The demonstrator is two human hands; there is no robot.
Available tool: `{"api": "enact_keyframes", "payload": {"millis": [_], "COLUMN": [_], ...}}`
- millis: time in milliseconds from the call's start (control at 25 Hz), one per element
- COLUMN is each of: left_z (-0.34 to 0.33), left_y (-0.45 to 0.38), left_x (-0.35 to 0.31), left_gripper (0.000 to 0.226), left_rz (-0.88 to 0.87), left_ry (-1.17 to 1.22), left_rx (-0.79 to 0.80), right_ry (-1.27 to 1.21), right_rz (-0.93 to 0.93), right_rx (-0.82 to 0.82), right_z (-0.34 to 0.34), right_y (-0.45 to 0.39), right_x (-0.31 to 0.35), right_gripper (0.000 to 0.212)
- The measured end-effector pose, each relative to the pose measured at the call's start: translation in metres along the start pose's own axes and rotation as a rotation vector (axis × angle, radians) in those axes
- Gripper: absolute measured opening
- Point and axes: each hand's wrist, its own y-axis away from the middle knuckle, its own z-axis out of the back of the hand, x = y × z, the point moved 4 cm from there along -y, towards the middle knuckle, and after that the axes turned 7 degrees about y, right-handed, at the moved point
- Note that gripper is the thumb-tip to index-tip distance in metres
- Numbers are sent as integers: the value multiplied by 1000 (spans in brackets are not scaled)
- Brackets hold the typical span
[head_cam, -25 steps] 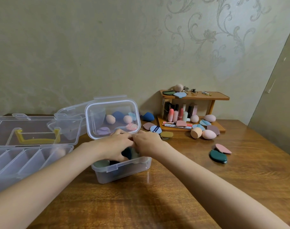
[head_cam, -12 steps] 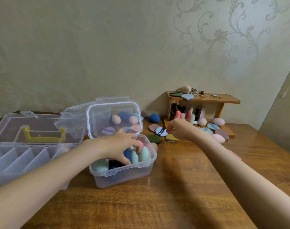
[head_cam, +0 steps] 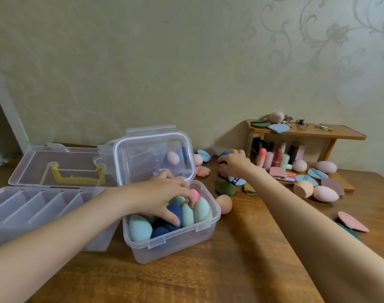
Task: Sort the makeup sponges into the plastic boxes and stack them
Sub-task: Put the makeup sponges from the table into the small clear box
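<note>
A small clear plastic box (head_cam: 171,243) stands open in front of me, its lid (head_cam: 151,154) upright behind it. Inside are several sponges, among them a teal one (head_cam: 139,228), a navy one (head_cam: 174,211) and a mint one (head_cam: 200,209). My left hand (head_cam: 164,195) rests on top of these sponges with its fingers spread. My right hand (head_cam: 234,164) is stretched out to the far side of the table, fingers curled around a blue sponge (head_cam: 224,154) beside the wooden shelf (head_cam: 306,131). A peach egg sponge (head_cam: 224,204) lies against the box's right side.
A large divided clear box (head_cam: 33,206) sits at the left, its lid with a yellow handle (head_cam: 75,173) open behind. Loose sponges and puffs lie around the shelf, such as a green puff (head_cam: 225,188) and pink puff (head_cam: 352,221). Lipsticks (head_cam: 272,158) stand under the shelf.
My right hand left the small box and reached far right to the blue sponge by the shelf. My left hand stayed on the sponges in the box.
</note>
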Motion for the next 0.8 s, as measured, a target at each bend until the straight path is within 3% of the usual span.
{"api": "enact_keyframes", "payload": {"millis": [160, 240, 280, 360, 400, 480, 560, 600, 680, 800], "left_z": [-2, -2, -4, -5, -5, -5, -3, -2, 2, 6], "left_y": [-4, -3, -2, -1, 1, 8, 20, 28, 42, 56], "left_x": [6, 8, 9, 10, 10, 7, 0, -2, 1, 17], "left_gripper": [39, 39, 40, 41, 42, 45, 47, 48, 49, 40], "left_rz": [-13, -29, -32, -32, -31, -53, -87, -92, -63, 72], "left_ry": [15, 29, 31, 30, 32, 38, 113, 219, 407, 261], "left_rx": [-6, -29, -33, -52, -59, -75, -105, -131, -184, -165], "right_ry": [15, -26, -141, -635, -958, -1456, -1548, -1487, -1338, -1181], "right_rz": [-122, -91, -62, 46, 161, 454, 584, 594, 602, 541], "right_rx": [101, -56, -186, -351, -288, 166, 654, 801, 915, 879], "right_z": [-22, -7, 8, 45, 61, 80, 67, 54, 28, 18], "right_y": [-34, -32, -24, 3, 22, 69, 103, 112, 118, 116], "right_x": [-4, -4, -2, 6, 15, 45, 70, 78, 88, 97], "right_gripper": [44, 41, 38, 32, 28, 29, 55, 70, 83, 84]}}
